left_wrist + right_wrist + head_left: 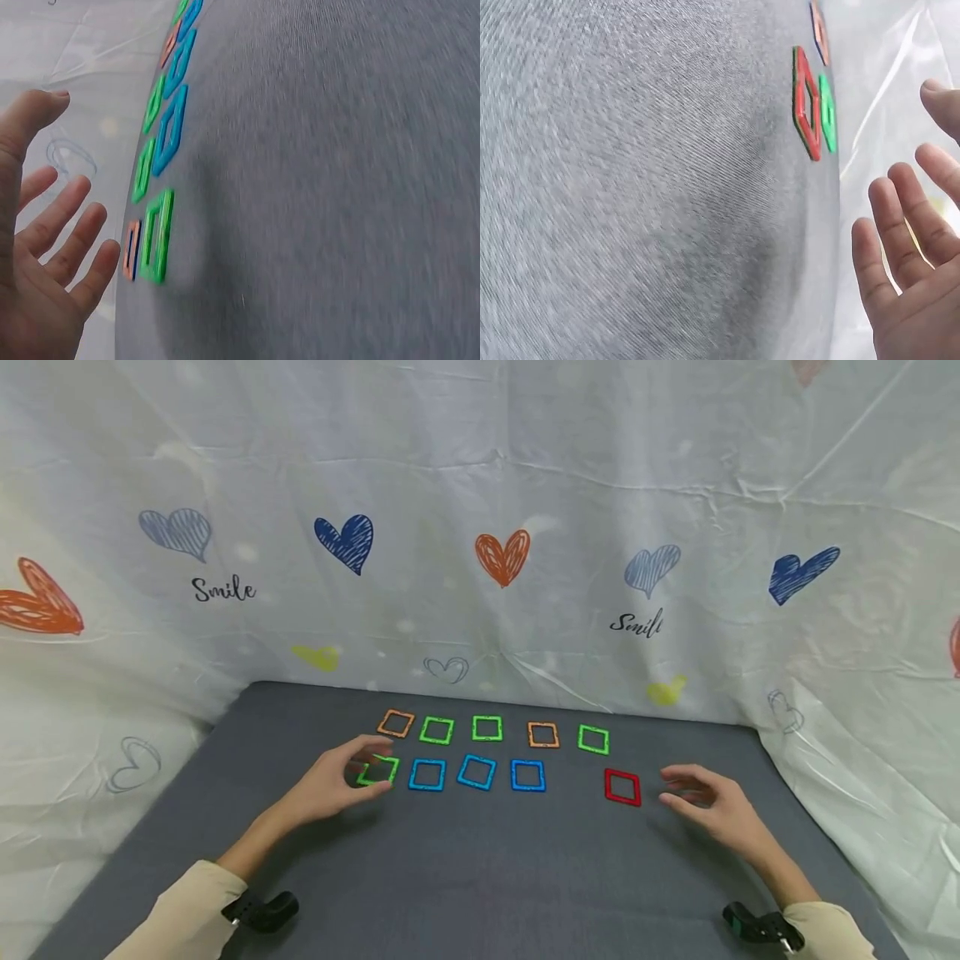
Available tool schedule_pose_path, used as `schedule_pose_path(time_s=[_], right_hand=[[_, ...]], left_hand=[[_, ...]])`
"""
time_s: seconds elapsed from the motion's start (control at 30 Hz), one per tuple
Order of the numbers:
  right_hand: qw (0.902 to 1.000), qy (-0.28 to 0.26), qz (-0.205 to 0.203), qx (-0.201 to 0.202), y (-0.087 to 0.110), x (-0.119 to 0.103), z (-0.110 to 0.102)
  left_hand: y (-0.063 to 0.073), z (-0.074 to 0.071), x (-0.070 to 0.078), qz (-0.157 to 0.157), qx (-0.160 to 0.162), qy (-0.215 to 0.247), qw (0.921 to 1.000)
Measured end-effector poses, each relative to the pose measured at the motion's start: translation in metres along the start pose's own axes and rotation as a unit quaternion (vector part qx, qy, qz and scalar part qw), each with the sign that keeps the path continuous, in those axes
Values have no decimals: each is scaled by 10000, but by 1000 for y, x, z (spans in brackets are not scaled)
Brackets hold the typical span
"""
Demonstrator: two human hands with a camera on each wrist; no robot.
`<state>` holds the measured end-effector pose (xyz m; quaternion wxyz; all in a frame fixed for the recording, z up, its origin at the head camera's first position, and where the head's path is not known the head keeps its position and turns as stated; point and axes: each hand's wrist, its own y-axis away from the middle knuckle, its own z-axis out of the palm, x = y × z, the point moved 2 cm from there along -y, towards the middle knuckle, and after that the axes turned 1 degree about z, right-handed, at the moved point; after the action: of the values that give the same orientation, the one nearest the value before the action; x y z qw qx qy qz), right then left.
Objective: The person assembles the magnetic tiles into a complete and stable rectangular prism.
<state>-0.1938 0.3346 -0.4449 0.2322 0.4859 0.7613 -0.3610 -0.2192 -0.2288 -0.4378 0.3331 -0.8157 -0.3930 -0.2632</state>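
My left hand [333,781] hovers over the left end of two rows of square plastic frames, its thumb and fingers apart around a green frame [378,770], with no visible grip on it. In the left wrist view that green frame [157,236] lies flat, away from the fingers. To the right of a red frame [622,787], my right hand [716,810] is held above the cloth, fingers loosely bent and holding nothing. The right wrist view has the red frame [805,105] lying apart from the fingertips. Blue frames [427,775] continue the near row.
Behind, the far row holds orange frames [395,723] and green frames [487,728]. A dark grey cloth [480,868] covers the table. A white curtain [420,452] printed with hearts hangs along the back and sides. Black wrist devices [262,912] sit on both sleeves.
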Motion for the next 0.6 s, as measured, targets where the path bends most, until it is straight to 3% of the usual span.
schedule_pose_path(time_s=[0.23, 0.6], right_hand=[[9996, -102, 198, -154, 0, 4, 5], [9968, 366, 367, -615, -11, 7, 11]], left_hand=[[-15, 18, 9, -166, -255, 201, 9993], [-53, 63, 17, 54, -735, 206, 9971]])
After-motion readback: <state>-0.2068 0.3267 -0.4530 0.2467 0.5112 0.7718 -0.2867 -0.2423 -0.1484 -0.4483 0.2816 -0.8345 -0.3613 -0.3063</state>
